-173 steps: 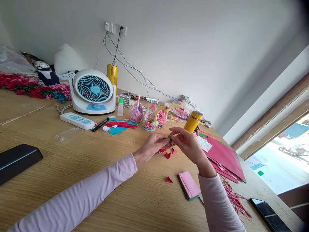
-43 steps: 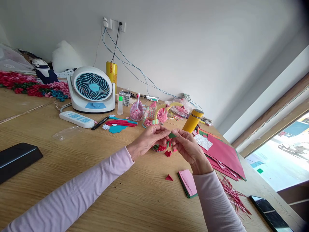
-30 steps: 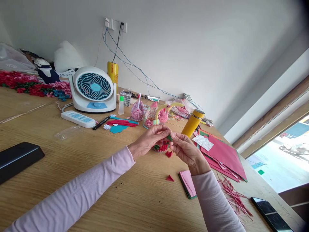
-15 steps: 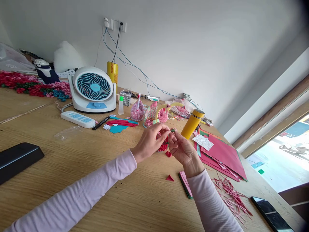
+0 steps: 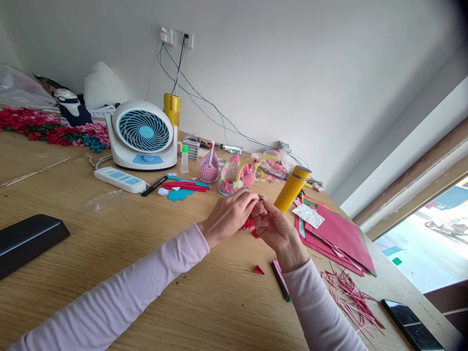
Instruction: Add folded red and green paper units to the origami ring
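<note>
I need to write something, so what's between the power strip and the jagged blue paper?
In the head view, a black marker lies between the power strip and the blue paper, with a small white piece by the paper.

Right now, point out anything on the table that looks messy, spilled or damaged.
The strips lie in a loose tangle beside the phone, unlike the flat sheets. The white paper on those sheets looks crumpled. I see no liquid spilled.

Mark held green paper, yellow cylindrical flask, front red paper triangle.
Small green paper piece (image 5: 261, 198): head view, exposed part.
Yellow cylindrical flask (image 5: 291, 190): head view, body.
Front red paper triangle (image 5: 258, 270): head view, middle.
</note>
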{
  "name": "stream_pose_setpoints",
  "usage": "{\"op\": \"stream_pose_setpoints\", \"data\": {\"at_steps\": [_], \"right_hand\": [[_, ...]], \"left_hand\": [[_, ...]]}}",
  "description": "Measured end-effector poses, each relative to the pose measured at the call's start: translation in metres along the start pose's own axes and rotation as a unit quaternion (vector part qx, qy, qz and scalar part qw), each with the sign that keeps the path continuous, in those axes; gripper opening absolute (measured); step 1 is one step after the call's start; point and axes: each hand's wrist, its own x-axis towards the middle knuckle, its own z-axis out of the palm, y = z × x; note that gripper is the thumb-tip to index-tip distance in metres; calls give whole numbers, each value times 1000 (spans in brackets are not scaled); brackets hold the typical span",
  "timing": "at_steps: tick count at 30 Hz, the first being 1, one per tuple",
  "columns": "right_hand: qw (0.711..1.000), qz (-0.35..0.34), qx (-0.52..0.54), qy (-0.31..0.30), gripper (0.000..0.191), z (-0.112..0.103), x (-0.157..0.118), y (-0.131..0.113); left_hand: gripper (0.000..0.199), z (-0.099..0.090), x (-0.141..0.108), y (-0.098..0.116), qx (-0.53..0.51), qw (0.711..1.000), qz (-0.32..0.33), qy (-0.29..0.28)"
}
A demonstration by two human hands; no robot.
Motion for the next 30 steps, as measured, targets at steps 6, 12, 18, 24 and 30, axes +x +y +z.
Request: {"op": "stream_pose_setpoints", "data": {"at_steps": [6,12,18,24,30], "right_hand": [[999,-14,1,50,11,9,-4,4],[998,-16,14,59,15,12,-5,7],[997,-30,-1,72,11,13,-4,13],[997,-15,7,74,9,15,-5,15],[997,-4,5,78,8,14,-6,13]], "left_hand": [[21,-2,-1,-2,22,999,-9,-30],[20,-3,0,-6,18,999,-4,-35],[23,-4,0,-9,34,999,4,-30],[22,-6,1,-11,47,998,16,-42],[27,-8,1,-18,46,997,40,-47]]}}
